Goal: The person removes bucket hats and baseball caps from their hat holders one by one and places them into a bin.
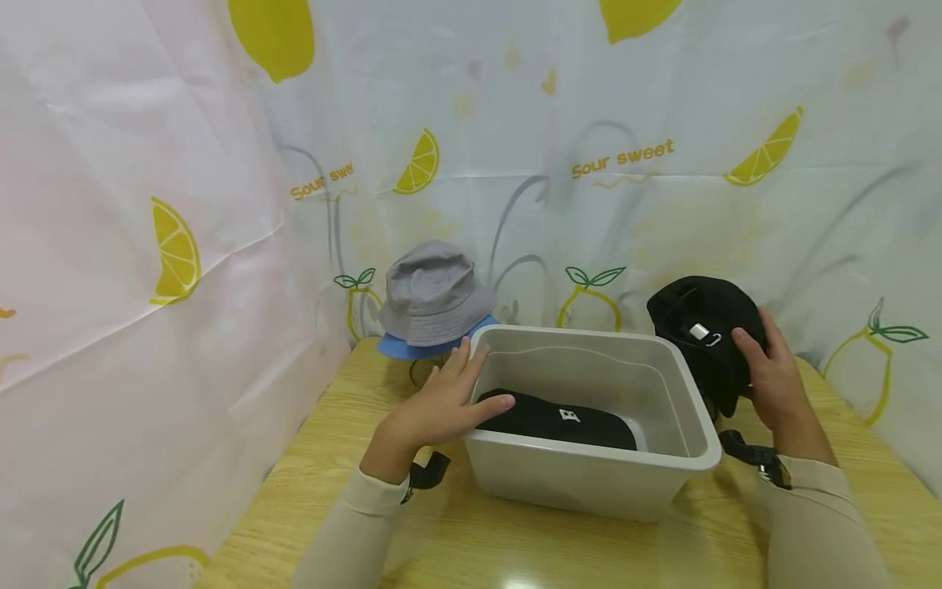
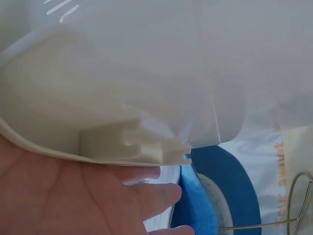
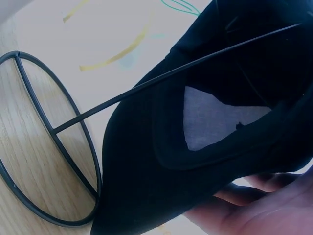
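Note:
My left hand (image 1: 441,401) rests with spread fingers against the left rim of a pale grey plastic bin (image 1: 581,483), the thumb reaching over the rim. Its palm lies along the bin's outer edge in the left wrist view. Inside the bin is a black hat (image 1: 545,419) with a small white emblem. On the right, my right hand (image 1: 776,376) grips a black cap (image 1: 710,319) by its right side, thumb in front. A silver tag and clip hang on this cap. The right wrist view shows a black wire stand (image 3: 54,129) whose rod runs up into the cap.
Behind the bin's left corner, a grey bucket hat (image 1: 437,294) sits over a blue hat (image 1: 397,347) on a wire stand (image 1: 415,375). A wooden table (image 1: 309,491) supports everything. Lemon-printed cloth (image 1: 471,98) hangs along the back and left.

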Action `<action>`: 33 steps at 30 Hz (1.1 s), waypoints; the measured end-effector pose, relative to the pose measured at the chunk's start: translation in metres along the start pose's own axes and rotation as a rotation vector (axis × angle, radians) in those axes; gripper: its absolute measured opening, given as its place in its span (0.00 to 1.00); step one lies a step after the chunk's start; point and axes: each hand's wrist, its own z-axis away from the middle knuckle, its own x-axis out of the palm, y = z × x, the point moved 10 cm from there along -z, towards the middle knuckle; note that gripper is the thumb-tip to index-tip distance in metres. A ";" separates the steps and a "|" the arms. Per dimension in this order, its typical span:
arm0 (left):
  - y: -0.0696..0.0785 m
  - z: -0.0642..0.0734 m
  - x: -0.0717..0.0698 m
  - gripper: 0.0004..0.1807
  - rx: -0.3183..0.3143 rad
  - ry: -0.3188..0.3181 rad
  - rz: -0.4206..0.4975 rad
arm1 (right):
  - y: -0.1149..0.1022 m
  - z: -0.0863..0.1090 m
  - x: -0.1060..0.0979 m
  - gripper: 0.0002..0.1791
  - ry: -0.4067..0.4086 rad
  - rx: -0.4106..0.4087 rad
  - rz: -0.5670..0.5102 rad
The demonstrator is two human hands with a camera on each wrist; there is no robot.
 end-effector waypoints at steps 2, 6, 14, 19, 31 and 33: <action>0.000 0.000 0.001 0.57 -0.014 0.007 -0.024 | -0.002 0.000 0.001 0.40 0.005 -0.022 -0.042; 0.001 0.000 0.001 0.58 -0.026 0.018 -0.020 | -0.005 0.000 -0.001 0.39 0.034 -0.072 -0.078; 0.000 0.000 0.002 0.58 -0.030 0.001 -0.012 | -0.004 0.000 -0.003 0.36 0.071 -0.125 -0.197; 0.000 0.003 0.002 0.56 -0.036 -0.010 -0.007 | -0.001 -0.005 0.002 0.33 0.054 -0.174 -0.264; -0.004 0.001 0.003 0.56 -0.031 -0.012 0.017 | 0.004 -0.003 0.005 0.34 0.065 -0.188 -0.245; -0.002 0.000 0.004 0.56 -0.023 -0.015 0.023 | 0.004 -0.002 0.001 0.34 0.073 -0.194 -0.249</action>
